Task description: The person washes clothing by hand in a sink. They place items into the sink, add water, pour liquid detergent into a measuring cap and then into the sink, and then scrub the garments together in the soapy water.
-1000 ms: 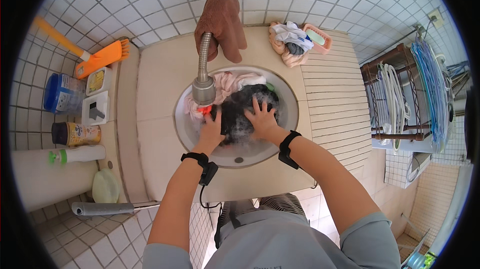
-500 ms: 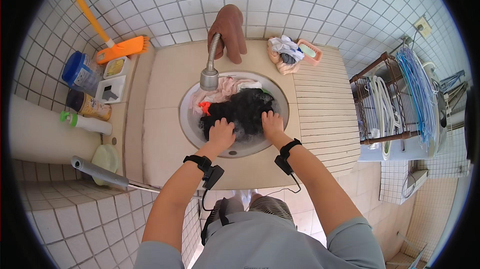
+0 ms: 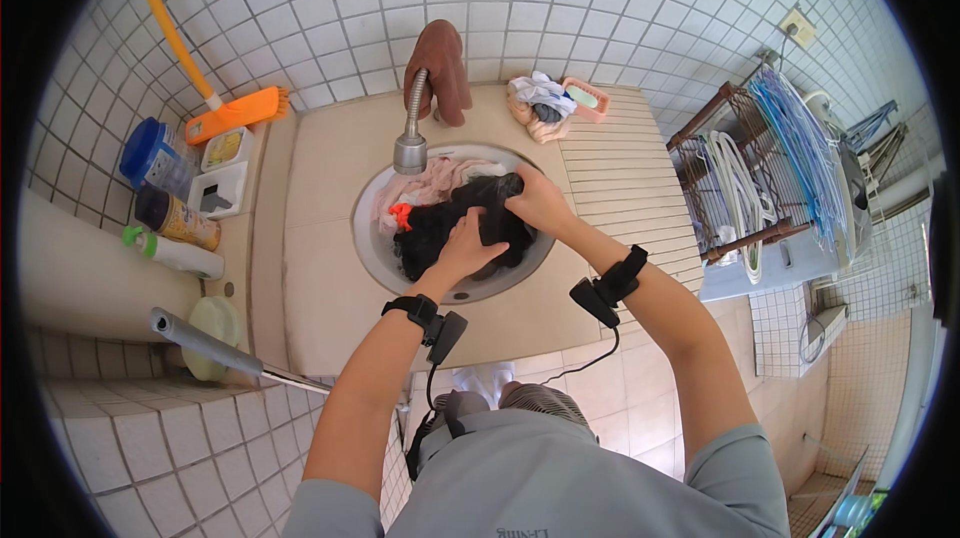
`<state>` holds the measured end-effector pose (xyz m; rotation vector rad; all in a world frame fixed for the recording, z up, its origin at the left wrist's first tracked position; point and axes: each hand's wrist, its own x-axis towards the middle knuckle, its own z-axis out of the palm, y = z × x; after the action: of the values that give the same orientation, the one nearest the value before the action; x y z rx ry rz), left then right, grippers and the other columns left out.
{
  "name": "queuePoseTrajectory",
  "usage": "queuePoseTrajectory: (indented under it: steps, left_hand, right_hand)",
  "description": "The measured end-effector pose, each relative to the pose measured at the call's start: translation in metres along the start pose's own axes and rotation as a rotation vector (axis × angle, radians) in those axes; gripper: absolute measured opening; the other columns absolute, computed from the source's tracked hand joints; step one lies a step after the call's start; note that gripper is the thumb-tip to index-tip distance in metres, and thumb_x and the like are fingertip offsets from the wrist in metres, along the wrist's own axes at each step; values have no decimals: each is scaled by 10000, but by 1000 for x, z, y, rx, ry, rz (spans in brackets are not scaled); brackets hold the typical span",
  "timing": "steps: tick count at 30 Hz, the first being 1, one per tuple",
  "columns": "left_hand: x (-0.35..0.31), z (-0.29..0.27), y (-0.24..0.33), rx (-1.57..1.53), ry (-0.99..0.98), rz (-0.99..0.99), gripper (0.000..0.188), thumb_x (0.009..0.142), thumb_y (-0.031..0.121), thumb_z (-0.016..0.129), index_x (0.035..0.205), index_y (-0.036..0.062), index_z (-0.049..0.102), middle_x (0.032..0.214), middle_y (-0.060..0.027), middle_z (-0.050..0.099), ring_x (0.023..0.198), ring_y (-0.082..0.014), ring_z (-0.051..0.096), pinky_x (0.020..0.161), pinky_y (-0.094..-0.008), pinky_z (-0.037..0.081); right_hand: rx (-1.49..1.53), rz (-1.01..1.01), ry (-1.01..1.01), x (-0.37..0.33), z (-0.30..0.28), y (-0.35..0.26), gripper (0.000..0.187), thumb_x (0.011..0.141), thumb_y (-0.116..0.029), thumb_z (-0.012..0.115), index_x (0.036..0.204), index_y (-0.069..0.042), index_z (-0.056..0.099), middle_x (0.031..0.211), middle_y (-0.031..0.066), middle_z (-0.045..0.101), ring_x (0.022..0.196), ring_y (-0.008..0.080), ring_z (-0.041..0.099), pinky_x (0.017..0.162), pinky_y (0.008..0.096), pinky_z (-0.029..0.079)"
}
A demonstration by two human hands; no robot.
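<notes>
Black cloth (image 3: 430, 240), wet and bunched, lies in the oval white washbasin (image 3: 365, 248). My right hand (image 3: 538, 203) is closed on a fold of it at the basin's right side, lifting that part. On the middle of the black cloth rests my left hand (image 3: 473, 248), its thumb spread away from the fingers. Pale pink cloth (image 3: 440, 178) fills the far side of the basin, and a small bright orange-red piece (image 3: 400, 215) shows at the left. Over the basin's far left edge hangs a metal tap spout (image 3: 411, 150). Both wrists wear black strapped devices.
Behind the basin a brown cover (image 3: 440, 68) drapes the tap. Small bunched clothes (image 3: 541, 106) and a pink soap dish (image 3: 586, 100) sit at the back right. Bottles (image 3: 180, 218) and an orange brush (image 3: 238, 114) line the left ledge. Hangers (image 3: 740, 193) crowd a rack at right.
My right hand has moved up toward the far right of the basin and raised a fold of black cloth. My left hand has shifted right over the cloth. The view has moved slightly.
</notes>
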<state>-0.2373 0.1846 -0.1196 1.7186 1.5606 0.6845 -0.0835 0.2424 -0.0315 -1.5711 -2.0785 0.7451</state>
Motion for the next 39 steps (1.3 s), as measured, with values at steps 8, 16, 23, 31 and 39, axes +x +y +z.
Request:
queuePoseTrajectory:
  steps: [8, 16, 23, 31, 39]
  left_hand:
    - [-11, -20, 45, -93, 231, 186, 622, 729, 326, 693, 1201, 78, 373, 1125, -157, 494, 1026, -295, 508, 830, -380, 435]
    - [-22, -58, 90, 0, 512, 378, 580, 733, 332, 696, 1153, 27, 439, 973, -148, 565, 902, -319, 540, 772, -401, 435]
    - [-30, -38, 51, 402, 371, 323, 507, 762, 360, 654, 1045, -46, 542, 1027, -189, 548, 966, -358, 500, 828, -406, 410]
    - [-21, -42, -9, 263, 222, -129, 297, 802, 205, 561, 1050, 43, 541, 949, -183, 617, 918, -370, 576, 771, -463, 451]
    - [-9, -88, -18, -168, 305, -256, 312, 769, 81, 465, 1060, -8, 532, 1008, -227, 583, 1008, -361, 541, 851, -380, 413]
  right_hand:
    - [239, -131, 107, -5, -56, -70, 468, 643, -131, 618, 1056, 49, 494, 888, 239, 571, 844, 336, 567, 751, 373, 440]
    - [401, -176, 149, -8, -104, -121, 421, 696, -117, 594, 1071, 48, 496, 887, 122, 573, 808, 176, 540, 708, 286, 428]
    - [783, -107, 58, -3, -117, -117, 393, 710, -112, 600, 1061, 25, 490, 901, 100, 560, 850, 166, 527, 733, 276, 418]
    - [335, -120, 118, 40, -93, -6, 401, 677, -95, 567, 1044, 24, 454, 943, 239, 529, 899, 407, 537, 773, 454, 434]
    - [-302, -216, -209, 16, -39, 48, 590, 686, -121, 599, 1244, -156, 408, 1179, 176, 441, 1033, 408, 494, 835, 482, 440]
